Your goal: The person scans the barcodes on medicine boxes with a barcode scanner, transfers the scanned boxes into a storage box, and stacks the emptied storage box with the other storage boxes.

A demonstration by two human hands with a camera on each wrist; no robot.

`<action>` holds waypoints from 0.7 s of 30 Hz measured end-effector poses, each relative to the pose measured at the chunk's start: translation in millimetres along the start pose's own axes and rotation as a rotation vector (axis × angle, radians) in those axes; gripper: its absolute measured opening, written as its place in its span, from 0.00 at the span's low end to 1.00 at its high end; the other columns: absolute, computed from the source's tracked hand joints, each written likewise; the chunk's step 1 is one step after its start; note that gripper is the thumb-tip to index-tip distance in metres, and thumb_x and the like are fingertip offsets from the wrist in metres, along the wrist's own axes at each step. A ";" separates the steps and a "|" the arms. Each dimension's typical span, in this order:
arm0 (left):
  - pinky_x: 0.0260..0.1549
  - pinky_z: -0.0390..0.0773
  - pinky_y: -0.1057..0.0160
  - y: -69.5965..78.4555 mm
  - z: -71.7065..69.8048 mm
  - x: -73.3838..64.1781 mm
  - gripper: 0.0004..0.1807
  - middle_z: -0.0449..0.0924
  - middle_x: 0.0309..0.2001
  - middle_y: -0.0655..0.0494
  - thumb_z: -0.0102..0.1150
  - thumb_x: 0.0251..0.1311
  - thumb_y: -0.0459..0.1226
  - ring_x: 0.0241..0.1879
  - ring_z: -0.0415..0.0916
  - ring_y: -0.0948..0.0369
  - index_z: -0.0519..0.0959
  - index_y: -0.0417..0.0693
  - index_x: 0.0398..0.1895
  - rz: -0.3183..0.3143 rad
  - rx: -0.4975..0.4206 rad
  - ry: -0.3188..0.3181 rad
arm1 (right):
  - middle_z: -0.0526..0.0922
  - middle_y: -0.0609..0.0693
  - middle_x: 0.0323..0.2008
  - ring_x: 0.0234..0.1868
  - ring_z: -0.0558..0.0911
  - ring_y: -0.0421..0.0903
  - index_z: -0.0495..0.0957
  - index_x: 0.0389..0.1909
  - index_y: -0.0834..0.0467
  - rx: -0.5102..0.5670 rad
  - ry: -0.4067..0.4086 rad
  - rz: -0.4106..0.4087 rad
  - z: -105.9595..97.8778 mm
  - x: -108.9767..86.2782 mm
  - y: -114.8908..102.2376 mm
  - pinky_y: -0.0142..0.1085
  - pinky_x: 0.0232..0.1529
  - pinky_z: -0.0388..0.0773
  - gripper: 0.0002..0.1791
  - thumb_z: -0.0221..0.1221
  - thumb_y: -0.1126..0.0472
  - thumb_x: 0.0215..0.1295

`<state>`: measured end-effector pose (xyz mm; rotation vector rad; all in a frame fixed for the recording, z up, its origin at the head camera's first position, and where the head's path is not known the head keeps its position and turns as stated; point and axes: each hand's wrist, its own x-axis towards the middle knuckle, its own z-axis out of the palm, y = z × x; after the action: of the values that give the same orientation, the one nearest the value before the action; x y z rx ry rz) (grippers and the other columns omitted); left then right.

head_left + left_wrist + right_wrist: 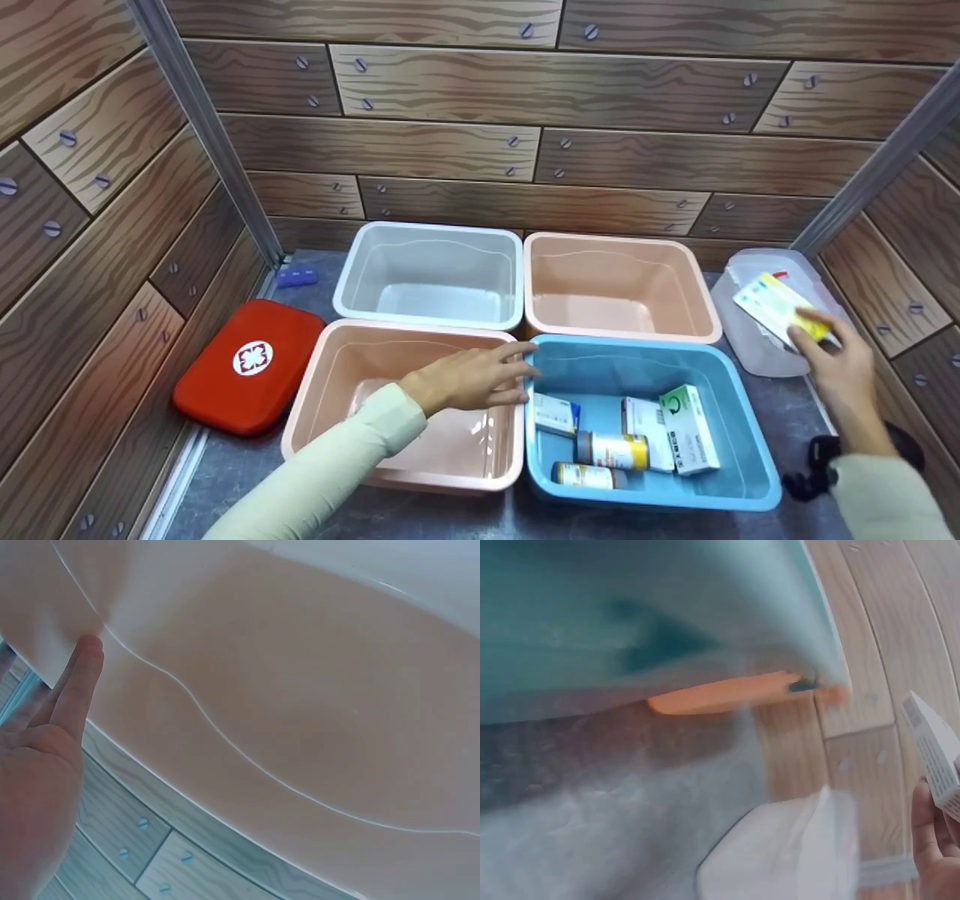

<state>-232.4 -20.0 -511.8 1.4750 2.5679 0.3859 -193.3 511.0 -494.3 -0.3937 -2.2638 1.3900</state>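
My right hand [844,364] pinches a white and yellow medicine box [772,304] above the translucent container [757,345] on the right; the right wrist view shows the box's printed side [934,754]. My left hand [469,377] reaches over the front pink bin [405,484], its fingers extended, fingertips right at the rim shared with the blue bin [652,496]. In the blue bin lie a blue-white box [553,414], two brown bottles, one with a yellow-white label [615,451] and one smaller [585,475], a white box [646,431] and a green-white box [688,431].
Behind stand a grey-white bin [427,300] and another pink bin [622,311]. A red first-aid case [247,367] lies at the left, with a small purple pill box [297,277] behind it. Wood-patterned walls [450,135] enclose the table on the back and both sides.
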 end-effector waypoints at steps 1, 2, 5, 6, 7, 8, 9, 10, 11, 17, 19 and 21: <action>0.58 0.87 0.53 -0.1 0.0 -0.2 0.26 0.56 0.87 0.52 0.48 0.85 0.57 0.50 0.89 0.57 0.73 0.64 0.78 -0.003 -0.004 -0.002 | 0.80 0.24 0.49 0.37 0.82 0.23 0.84 0.64 0.58 -0.016 -0.030 -0.040 4.2 4.5 -4.6 0.16 0.38 0.79 0.19 0.67 0.65 0.76; 0.58 0.87 0.53 0.0 -0.2 -0.3 0.26 0.55 0.88 0.53 0.48 0.85 0.57 0.50 0.89 0.57 0.73 0.64 0.78 -0.006 -0.009 -0.003 | 0.80 0.24 0.50 0.40 0.82 0.23 0.83 0.65 0.61 -0.025 -0.058 -0.079 9.0 9.1 -9.0 0.16 0.40 0.80 0.19 0.66 0.66 0.76; 0.58 0.87 0.52 0.0 -0.4 -0.6 0.26 0.56 0.88 0.53 0.49 0.85 0.57 0.48 0.88 0.58 0.73 0.65 0.78 -0.009 -0.014 -0.002 | 0.81 0.24 0.49 0.41 0.81 0.23 0.82 0.64 0.67 -0.031 -0.109 -0.169 27.6 22.8 -20.7 0.16 0.40 0.79 0.19 0.66 0.67 0.76; 0.58 0.87 0.53 0.1 -0.4 -0.7 0.26 0.56 0.87 0.53 0.49 0.85 0.57 0.47 0.88 0.58 0.73 0.65 0.78 -0.008 -0.013 0.001 | 0.81 0.25 0.49 0.40 0.81 0.23 0.82 0.64 0.68 -0.025 -0.130 -0.188 33.9 26.8 -24.5 0.16 0.39 0.79 0.19 0.66 0.68 0.75; 0.57 0.87 0.53 0.1 -0.4 -0.5 0.26 0.56 0.87 0.53 0.49 0.85 0.57 0.47 0.88 0.58 0.73 0.64 0.78 -0.005 -0.009 0.005 | 0.81 0.25 0.49 0.39 0.81 0.23 0.81 0.64 0.69 -0.023 -0.153 -0.204 40.3 30.3 -28.3 0.17 0.38 0.78 0.19 0.66 0.68 0.76; 0.56 0.87 0.53 0.1 -0.3 -0.3 0.26 0.57 0.87 0.53 0.49 0.85 0.57 0.46 0.88 0.59 0.73 0.64 0.78 -0.001 -0.003 0.010 | 0.82 0.26 0.48 0.38 0.81 0.24 0.80 0.64 0.71 -0.014 -0.171 -0.215 47.4 33.9 -31.9 0.17 0.37 0.78 0.20 0.66 0.69 0.75; 0.56 0.88 0.54 0.0 -0.2 -0.3 0.26 0.57 0.87 0.52 0.49 0.85 0.57 0.45 0.88 0.59 0.73 0.64 0.78 0.003 0.002 0.012 | 0.82 0.26 0.48 0.37 0.82 0.24 0.80 0.64 0.72 0.000 -0.192 -0.220 54.4 37.1 -35.2 0.19 0.37 0.79 0.20 0.66 0.69 0.75; 0.55 0.88 0.54 -0.2 0.0 0.0 0.26 0.57 0.87 0.52 0.49 0.85 0.57 0.44 0.89 0.59 0.73 0.64 0.78 0.005 0.007 0.015 | 0.82 0.27 0.47 0.37 0.82 0.25 0.79 0.64 0.73 0.007 -0.215 -0.223 61.4 40.1 -38.2 0.19 0.37 0.80 0.20 0.65 0.69 0.76; 0.54 0.88 0.55 -0.2 0.1 0.1 0.26 0.57 0.87 0.52 0.49 0.85 0.57 0.44 0.88 0.59 0.73 0.64 0.78 0.006 0.011 0.017 | 0.82 0.27 0.47 0.36 0.83 0.25 0.78 0.64 0.74 0.009 -0.235 -0.228 68.5 43.2 -40.4 0.20 0.36 0.81 0.20 0.65 0.69 0.76; 0.52 0.88 0.56 -0.8 0.3 1.0 0.26 0.57 0.87 0.52 0.49 0.85 0.56 0.42 0.87 0.60 0.74 0.62 0.78 0.004 0.019 0.015 | 0.83 0.37 0.45 0.36 0.83 0.27 0.78 0.64 0.73 -0.046 -0.340 -0.251 111.7 55.7 -43.9 0.21 0.37 0.82 0.20 0.65 0.69 0.77; 0.52 0.88 0.55 -0.6 0.1 1.0 0.26 0.57 0.87 0.51 0.49 0.85 0.56 0.40 0.86 0.60 0.74 0.61 0.78 0.005 0.013 0.013 | 0.84 0.49 0.48 0.36 0.83 0.29 0.77 0.64 0.73 -0.036 -0.390 -0.241 125.6 56.2 -42.2 0.23 0.37 0.83 0.20 0.64 0.69 0.77; 0.52 0.88 0.56 0.0 -0.1 0.9 0.26 0.57 0.87 0.51 0.49 0.85 0.56 0.41 0.86 0.61 0.74 0.62 0.78 0.003 0.007 0.010 | 0.83 0.62 0.51 0.36 0.84 0.30 0.76 0.66 0.74 -0.027 -0.449 -0.222 137.9 55.3 -40.0 0.25 0.39 0.85 0.20 0.62 0.70 0.79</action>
<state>-232.9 -19.2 -511.7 1.4834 2.5778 0.3857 -312.0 413.2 -499.8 0.1809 -2.5812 1.4404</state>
